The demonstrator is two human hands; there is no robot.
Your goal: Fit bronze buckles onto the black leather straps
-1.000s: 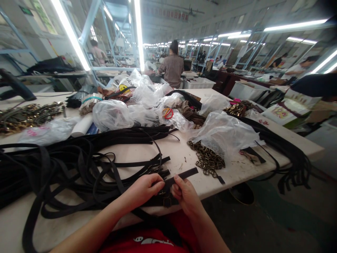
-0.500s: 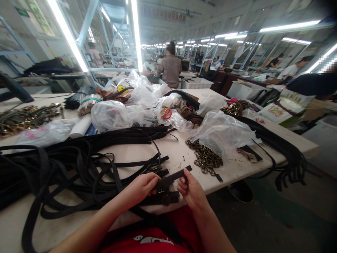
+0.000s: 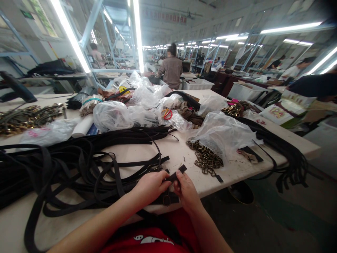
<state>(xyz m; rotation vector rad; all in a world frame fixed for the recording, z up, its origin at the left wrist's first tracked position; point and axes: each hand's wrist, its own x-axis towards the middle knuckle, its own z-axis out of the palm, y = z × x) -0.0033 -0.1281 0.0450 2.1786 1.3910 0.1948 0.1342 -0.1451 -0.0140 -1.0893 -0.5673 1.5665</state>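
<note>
Both hands grip one black webbing strap (image 3: 181,170) above the table's front edge, its cut end sticking up past the fingers. My left hand (image 3: 152,184) is closed round the strap, thumb on top. Close beside it, my right hand (image 3: 185,188) pinches the strap near its end. Under the hands a metal buckle (image 3: 166,200) shows on another strap lying at the edge. Many more black straps (image 3: 79,172) lie in loops to the left. A pile of brass-coloured metal buckles (image 3: 206,158) lies right of the hands, partly under a clear plastic bag (image 3: 222,131).
Plastic bags (image 3: 113,116) and bundled straps crowd the back of the table (image 3: 297,140). More black straps (image 3: 292,168) hang over its right edge. Brass hardware (image 3: 31,114) lies at far left, near a dark tool (image 3: 18,88). A person (image 3: 171,68) stands beyond.
My left hand has slid right and forward along the strap, closer to my right hand. The right hand has shifted slightly left, and less strap shows between them.
</note>
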